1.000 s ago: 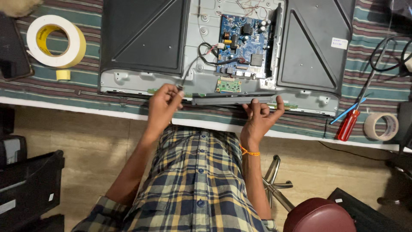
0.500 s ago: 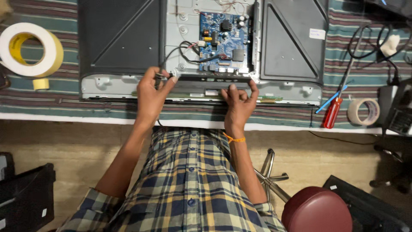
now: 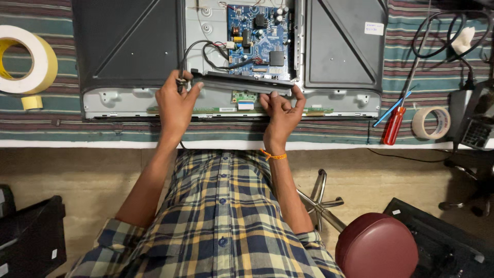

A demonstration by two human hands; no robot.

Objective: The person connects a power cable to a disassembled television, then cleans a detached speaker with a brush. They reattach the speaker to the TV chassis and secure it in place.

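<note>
Head view, looking down: both hands are on a long dark plastic strip (image 3: pixel 242 82) that lies slightly tilted across the open back of a flat screen set (image 3: pixel 128 100). The left hand (image 3: pixel 176 103) has its grip clamped on the strip's left end, fingers curled over the top edge, just beside a black cable (image 3: pixel 193 49) that loops up toward the circuit board. The right hand (image 3: pixel 280 110) pinches the strip's right end, thumb and fingertips closed on its edge; an orange thread band (image 3: pixel 272 155) circles that wrist. Directly above the strip sits a blue circuit board (image 3: pixel 260 33) in the middle bay of the set, and just below the strip a small green board (image 3: pixel 244 96) shows between the two hands. Dark back panels flank the strip's upper side, one to its left (image 3: pixel 128 41) and one to its right (image 3: pixel 345 44). The set rests on a surface covered with a striped cloth (image 3: pixel 51 126). Well to the left of the strip lies a big roll of yellow-cored tape (image 3: pixel 23 59); well to its right lie a red-handled screwdriver (image 3: pixel 393 123), a smaller tape roll (image 3: pixel 431 122) and tangled black leads (image 3: pixel 442 31). Below the strip, off the surface, are the person's plaid shirt (image 3: pixel 221 221) and a maroon stool seat (image 3: pixel 378 247).
</note>
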